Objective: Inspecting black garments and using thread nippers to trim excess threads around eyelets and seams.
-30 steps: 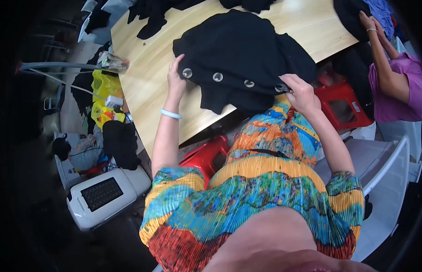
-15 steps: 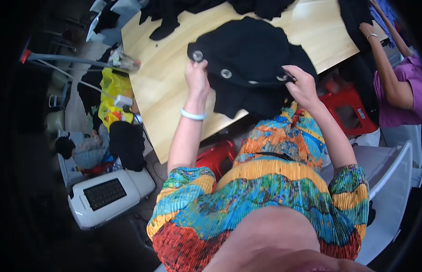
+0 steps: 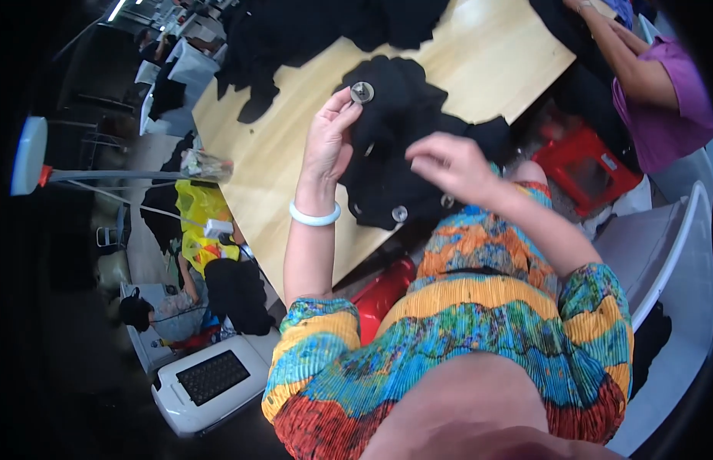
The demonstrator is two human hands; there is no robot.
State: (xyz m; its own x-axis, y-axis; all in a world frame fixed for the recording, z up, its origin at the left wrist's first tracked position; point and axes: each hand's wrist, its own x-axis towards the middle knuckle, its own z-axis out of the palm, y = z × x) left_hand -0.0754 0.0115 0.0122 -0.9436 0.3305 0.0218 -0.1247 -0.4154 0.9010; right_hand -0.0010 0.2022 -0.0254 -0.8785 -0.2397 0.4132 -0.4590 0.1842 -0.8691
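A black garment [image 3: 402, 146] with large silver buttons is lifted off the wooden table [image 3: 280, 169] in front of me. My left hand [image 3: 329, 142], with a white bangle on the wrist, grips the garment's upper left part beside one silver button [image 3: 362, 93]. My right hand [image 3: 448, 165] is in front of the garment's middle, fingers curled and pinching the cloth. Two more buttons [image 3: 400, 214] show along the garment's lower edge.
More black garments [image 3: 310, 31] lie at the table's far end. Another person in a purple top [image 3: 663, 100] works at the right. A red plastic stool [image 3: 594, 165] stands under the table. A white machine [image 3: 207, 379] and a yellow bag [image 3: 195, 222] are on the floor at left.
The garment lay spread flat on the table; now both hands have lifted and bunched it up. My left hand rose toward the top button and my right hand moved left to the middle.
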